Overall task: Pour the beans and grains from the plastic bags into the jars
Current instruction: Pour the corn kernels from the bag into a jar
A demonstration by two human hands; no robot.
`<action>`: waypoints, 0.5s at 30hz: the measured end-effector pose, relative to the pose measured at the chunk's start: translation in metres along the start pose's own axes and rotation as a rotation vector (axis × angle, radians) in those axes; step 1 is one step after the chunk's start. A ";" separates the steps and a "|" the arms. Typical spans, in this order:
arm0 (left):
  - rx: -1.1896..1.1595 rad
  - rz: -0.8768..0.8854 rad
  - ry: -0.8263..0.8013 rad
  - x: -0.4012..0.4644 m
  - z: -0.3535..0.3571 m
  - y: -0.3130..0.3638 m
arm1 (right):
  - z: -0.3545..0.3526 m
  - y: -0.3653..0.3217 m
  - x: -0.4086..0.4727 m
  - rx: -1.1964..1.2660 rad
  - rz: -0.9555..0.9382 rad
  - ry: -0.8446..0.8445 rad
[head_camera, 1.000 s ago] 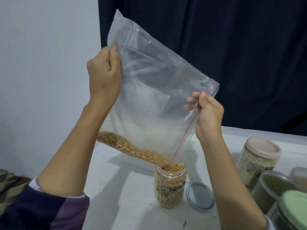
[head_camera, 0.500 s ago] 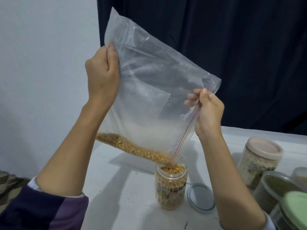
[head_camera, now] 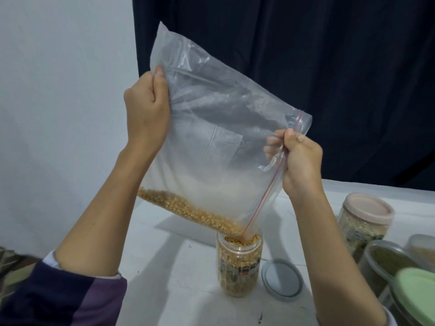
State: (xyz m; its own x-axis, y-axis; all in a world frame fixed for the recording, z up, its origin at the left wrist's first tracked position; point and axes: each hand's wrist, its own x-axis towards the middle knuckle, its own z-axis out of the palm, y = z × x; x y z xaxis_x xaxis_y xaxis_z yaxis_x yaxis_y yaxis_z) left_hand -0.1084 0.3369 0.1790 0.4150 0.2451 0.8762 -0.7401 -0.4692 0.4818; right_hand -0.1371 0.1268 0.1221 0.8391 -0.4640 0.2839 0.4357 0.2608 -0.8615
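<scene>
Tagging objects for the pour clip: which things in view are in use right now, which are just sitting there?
In use:
- plastic bag, tilted, gripped by left hand and right hand
- yellow grains sliding to its lower corner
- open jar, nearly full
- grey lid beside it, off

Lying about:
- pink-lidded jar
- green-lidded container
- container of green contents

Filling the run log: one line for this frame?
step: pouring | left hand: holds bag | right hand: pinches bag at zip | grains: into jar, near full | lid: off, beside jar
</scene>
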 end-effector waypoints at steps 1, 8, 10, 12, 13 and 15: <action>-0.008 -0.004 -0.011 0.002 0.000 0.000 | 0.000 0.000 -0.001 0.010 0.001 0.008; -0.028 -0.004 -0.038 0.007 -0.003 0.003 | 0.005 0.007 -0.007 0.047 0.007 0.040; -0.026 0.012 -0.036 0.007 -0.004 0.004 | 0.005 0.008 -0.006 0.070 0.011 0.044; -0.033 0.033 -0.036 0.006 -0.004 0.006 | 0.007 0.009 -0.005 0.101 -0.003 0.064; -0.041 0.046 -0.034 0.006 -0.004 0.008 | 0.007 0.010 -0.004 0.111 -0.017 0.071; -0.054 0.073 -0.021 0.005 -0.005 0.011 | 0.010 0.011 -0.003 0.134 -0.026 0.060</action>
State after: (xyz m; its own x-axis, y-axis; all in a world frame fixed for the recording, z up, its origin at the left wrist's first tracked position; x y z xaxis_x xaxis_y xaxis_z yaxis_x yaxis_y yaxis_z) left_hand -0.1169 0.3369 0.1893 0.3693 0.1934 0.9090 -0.7960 -0.4388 0.4168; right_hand -0.1323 0.1393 0.1159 0.8079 -0.5208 0.2759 0.4996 0.3569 -0.7893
